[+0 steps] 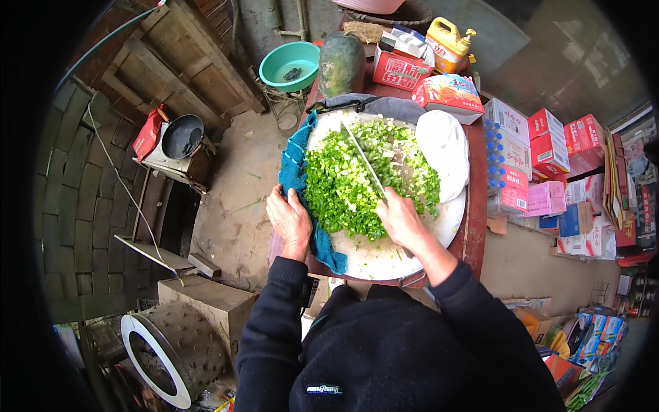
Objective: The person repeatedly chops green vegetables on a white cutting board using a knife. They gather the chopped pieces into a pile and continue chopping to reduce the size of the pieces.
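Observation:
My right hand (404, 219) is closed around the handle of a kitchen knife (364, 157). Its blade lies among a broad heap of chopped green onions (334, 193), pointing away from me and to the left. The heap covers much of a round white cutting board (370, 262). A teal towel (298, 170) drapes along the board's left edge. On that towel's outer side rests my left hand (291, 219), fingers somewhat spread and holding nothing. A white cloth or bag (444, 149) sits on the board's right side.
The board stands on a red table (472, 226). Behind it are a winter melon (341, 64), red boxes (400, 68) and a yellow detergent bottle (447, 45). A teal basin (275, 67) sits at back left, a wok (183, 136) further left. Stacked cartons (548, 149) line the right.

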A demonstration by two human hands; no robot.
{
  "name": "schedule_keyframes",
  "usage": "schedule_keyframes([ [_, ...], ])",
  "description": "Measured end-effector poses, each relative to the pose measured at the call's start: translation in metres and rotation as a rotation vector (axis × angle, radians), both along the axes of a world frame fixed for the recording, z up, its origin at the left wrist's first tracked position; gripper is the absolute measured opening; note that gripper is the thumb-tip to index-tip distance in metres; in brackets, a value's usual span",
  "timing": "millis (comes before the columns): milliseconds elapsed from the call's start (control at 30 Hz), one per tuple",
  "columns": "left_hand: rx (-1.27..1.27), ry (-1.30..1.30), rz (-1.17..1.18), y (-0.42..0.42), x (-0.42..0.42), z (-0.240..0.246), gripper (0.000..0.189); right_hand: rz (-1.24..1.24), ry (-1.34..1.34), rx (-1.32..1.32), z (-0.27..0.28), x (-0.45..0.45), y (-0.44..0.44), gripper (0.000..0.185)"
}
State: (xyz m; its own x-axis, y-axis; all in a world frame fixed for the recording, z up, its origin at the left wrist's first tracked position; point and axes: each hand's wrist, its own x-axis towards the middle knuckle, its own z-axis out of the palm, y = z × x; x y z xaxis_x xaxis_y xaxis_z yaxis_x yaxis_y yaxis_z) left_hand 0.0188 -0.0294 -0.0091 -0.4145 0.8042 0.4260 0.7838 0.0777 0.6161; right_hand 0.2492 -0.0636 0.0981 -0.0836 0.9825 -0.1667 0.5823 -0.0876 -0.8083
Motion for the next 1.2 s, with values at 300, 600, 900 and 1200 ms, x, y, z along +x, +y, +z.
schedule_keyframes([
  [300, -0.029, -0.018, -0.003, -0.001, 0.000, 0.002, 0.032, 0.063, -0.066, 0.135, 0.002, -0.007, -0.005, 0.023],
  [600, -0.053, -0.034, -0.004, -0.003, 0.001, 0.005, 0.033, 0.102, -0.085, 0.123, -0.001, -0.011, -0.011, 0.028],
  [900, -0.062, -0.053, 0.007, -0.003, 0.002, 0.006, 0.033, 0.159, -0.028, 0.135, -0.002, -0.019, -0.015, 0.023],
  [1200, -0.073, -0.046, 0.002, -0.002, 0.002, 0.006, 0.033, 0.167, 0.022, 0.164, -0.005, -0.028, -0.026, 0.023],
])
